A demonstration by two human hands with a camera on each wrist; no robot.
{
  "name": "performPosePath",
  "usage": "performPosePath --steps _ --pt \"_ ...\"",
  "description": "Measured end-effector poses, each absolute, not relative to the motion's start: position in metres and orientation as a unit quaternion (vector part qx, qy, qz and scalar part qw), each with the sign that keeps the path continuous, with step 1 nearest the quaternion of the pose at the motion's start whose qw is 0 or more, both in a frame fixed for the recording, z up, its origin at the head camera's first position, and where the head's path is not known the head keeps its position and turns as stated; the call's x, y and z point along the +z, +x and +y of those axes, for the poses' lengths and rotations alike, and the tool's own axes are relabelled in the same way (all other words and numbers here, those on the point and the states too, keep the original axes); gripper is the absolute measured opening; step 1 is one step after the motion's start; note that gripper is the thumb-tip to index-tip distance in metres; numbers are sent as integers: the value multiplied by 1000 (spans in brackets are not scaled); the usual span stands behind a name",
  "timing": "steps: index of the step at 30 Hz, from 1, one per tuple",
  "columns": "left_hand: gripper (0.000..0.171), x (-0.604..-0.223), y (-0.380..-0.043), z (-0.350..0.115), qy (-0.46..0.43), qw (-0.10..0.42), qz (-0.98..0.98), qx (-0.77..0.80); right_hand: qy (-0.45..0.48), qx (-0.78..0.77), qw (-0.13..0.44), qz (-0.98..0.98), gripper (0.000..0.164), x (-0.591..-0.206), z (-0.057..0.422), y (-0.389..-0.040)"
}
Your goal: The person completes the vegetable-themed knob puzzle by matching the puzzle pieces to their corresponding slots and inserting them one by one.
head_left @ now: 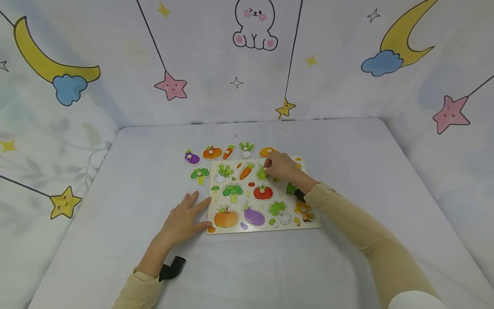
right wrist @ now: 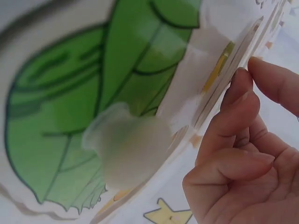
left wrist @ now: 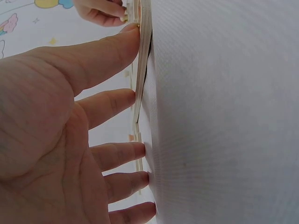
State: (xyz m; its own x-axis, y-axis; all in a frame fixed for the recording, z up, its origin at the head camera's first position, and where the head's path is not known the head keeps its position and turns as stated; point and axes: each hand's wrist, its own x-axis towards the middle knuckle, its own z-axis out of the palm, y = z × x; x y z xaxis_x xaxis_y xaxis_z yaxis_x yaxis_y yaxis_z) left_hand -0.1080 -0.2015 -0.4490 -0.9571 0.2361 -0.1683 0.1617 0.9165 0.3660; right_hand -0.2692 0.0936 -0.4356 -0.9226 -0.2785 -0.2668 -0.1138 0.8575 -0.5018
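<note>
R hand [head_left: 283,166]: thumb + index pinching the green gourd-like pc [head_left: 261,174] at approx 12 o'clock on the board [head_left: 266,228]; exactly what part the tips hold is too small to tell. L hand [head_left: 183,219]: fingers spread, thumb + index touching the board's edge at its 8-9, other 3 tips on the white cloth [head_left: 270,266].

To do it well, I'd brace the edge w/ L hand, match the pc's outline to its slot, hold it level, press evenly; don't force, a tilted pc could jam.

Counts: board 1. Other seated pcs 4: tomato [head_left: 263,192] at ctr, leafy green [head_left: 290,188] at 3, mushroom [head_left: 304,209] at 4, bok choy [head_left: 280,212] at 4-5. Bare slots, 5 visible: eggplant slot [head_left: 254,216] at 7, pumpkin slot [head_left: 226,218] at 8, broccoli slot [head_left: 233,192] at 9, turnip slot [head_left: 223,174] at 10, carrot slot [head_left: 245,173] at 10-11.

Loose pcs 6, just beyond the board: broccoli [head_left: 200,175] at 9-10, eggplant [head_left: 192,158] + pumpkin [head_left: 212,153] at 10, carrot [head_left: 228,153] at 10-11, turnip [head_left: 246,150] at 11, orange-yellow pc [head_left: 266,152] at 12, partly behind R hand.
</note>
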Motion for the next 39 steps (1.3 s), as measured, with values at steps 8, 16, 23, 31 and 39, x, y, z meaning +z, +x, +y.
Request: performPosePath --steps 8,16,23,31,39 --pt "69 -448 -108 -202 109 101 974 172 -133 -264 196 935 17 -428 98 -271" --pt "68 -448 -108 -202 105 103 974 174 -135 -297 185 927 30 -413 114 -299" --pt "69 -450 -106 -203 105 108 973 176 -127 -290 174 933 37 -415 124 -334" --pt "69 -449 -106 -202 104 106 973 178 -105 -316 230 915 25 -432 120 -344" --pt "69 -448 -107 -202 106 108 972 177 -117 -296 216 923 15 -435 112 -340"
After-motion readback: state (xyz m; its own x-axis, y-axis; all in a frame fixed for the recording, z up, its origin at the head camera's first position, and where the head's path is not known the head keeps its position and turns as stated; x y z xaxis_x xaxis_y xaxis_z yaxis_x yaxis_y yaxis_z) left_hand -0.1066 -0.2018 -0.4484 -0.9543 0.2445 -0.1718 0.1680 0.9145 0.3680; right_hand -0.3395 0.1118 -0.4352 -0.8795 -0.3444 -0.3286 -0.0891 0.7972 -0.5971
